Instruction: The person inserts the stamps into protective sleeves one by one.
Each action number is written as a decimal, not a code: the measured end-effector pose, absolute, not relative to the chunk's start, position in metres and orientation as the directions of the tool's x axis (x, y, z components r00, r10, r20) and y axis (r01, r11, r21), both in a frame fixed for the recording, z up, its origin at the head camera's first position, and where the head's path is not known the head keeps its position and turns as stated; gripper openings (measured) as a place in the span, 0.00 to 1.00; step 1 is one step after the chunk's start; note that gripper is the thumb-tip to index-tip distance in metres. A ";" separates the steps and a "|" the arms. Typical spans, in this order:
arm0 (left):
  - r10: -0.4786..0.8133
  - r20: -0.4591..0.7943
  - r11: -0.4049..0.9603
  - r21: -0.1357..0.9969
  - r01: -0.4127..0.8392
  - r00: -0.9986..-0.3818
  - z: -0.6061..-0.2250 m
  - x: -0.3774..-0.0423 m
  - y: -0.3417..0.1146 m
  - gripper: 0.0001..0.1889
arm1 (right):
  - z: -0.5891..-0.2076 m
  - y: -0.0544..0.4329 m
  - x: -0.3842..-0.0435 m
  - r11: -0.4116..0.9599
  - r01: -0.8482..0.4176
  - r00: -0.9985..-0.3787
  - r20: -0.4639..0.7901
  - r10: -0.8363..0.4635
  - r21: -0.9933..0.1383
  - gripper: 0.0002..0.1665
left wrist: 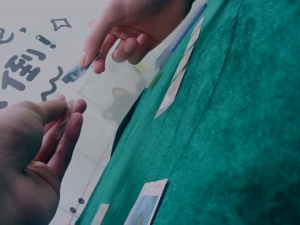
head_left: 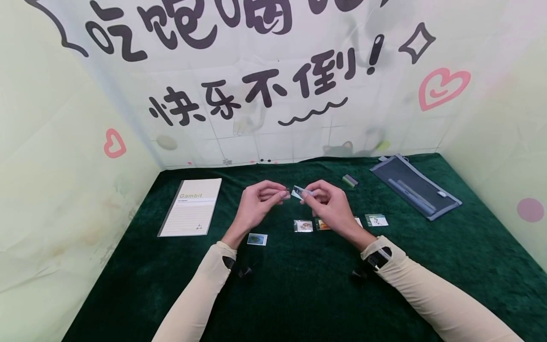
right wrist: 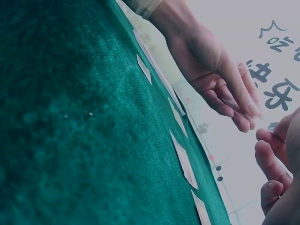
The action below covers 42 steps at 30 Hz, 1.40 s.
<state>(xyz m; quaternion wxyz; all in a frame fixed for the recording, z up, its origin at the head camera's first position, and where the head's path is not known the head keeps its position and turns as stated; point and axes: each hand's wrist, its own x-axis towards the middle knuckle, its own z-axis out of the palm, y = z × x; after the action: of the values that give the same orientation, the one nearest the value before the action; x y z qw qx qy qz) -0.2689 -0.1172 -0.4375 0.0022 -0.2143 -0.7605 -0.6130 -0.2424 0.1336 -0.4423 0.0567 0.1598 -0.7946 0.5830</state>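
Over the table, my left hand (head_left: 258, 202) pinches a small clear plastic sleeve (left wrist: 63, 124) between thumb and fingers. Facing it, my right hand (head_left: 330, 202) holds a postage stamp (left wrist: 75, 74) by one end between thumb and forefinger. The stamp's free end points toward the sleeve, a short way from it. Below my left wrist, a blue and green stamp (head_left: 257, 239) with a perforated white border lies on the cloth. A row of small picture stamps in clear sleeves (head_left: 303, 226) lies beneath my right hand, which partly covers it in the head view.
A notebook (head_left: 190, 213) marked Gambit lies at the left. At the back right is a blue mesh zip pouch (head_left: 416, 187) with pen-like sticks inside. A small purple and green block (head_left: 350, 180) sits behind my right hand. Dark green cloth (head_left: 299, 294) covers the table.
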 end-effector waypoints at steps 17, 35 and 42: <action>0.331 0.239 0.122 0.949 0.292 -0.913 -0.439 -0.269 -0.118 0.11 | -0.445 0.134 -0.244 0.256 -0.295 -0.943 0.238 -0.232 -0.920 0.14; 0.335 0.191 0.039 0.976 0.216 -0.923 -0.438 -0.270 -0.118 0.15 | -0.445 0.136 -0.247 0.221 -0.302 -0.935 0.242 -0.261 -0.927 0.14; 0.334 0.191 0.022 0.977 0.210 -0.923 -0.436 -0.269 -0.117 0.13 | -0.444 0.135 -0.247 0.185 -0.294 -0.928 0.233 -0.289 -0.938 0.13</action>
<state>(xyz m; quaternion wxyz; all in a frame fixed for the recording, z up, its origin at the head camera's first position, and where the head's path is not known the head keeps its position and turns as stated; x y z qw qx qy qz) -0.2685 -0.1172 -0.4362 -0.0461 -0.1907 -0.7133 -0.6728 -0.2468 0.1352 -0.4439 0.0018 0.1893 -0.7698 0.6095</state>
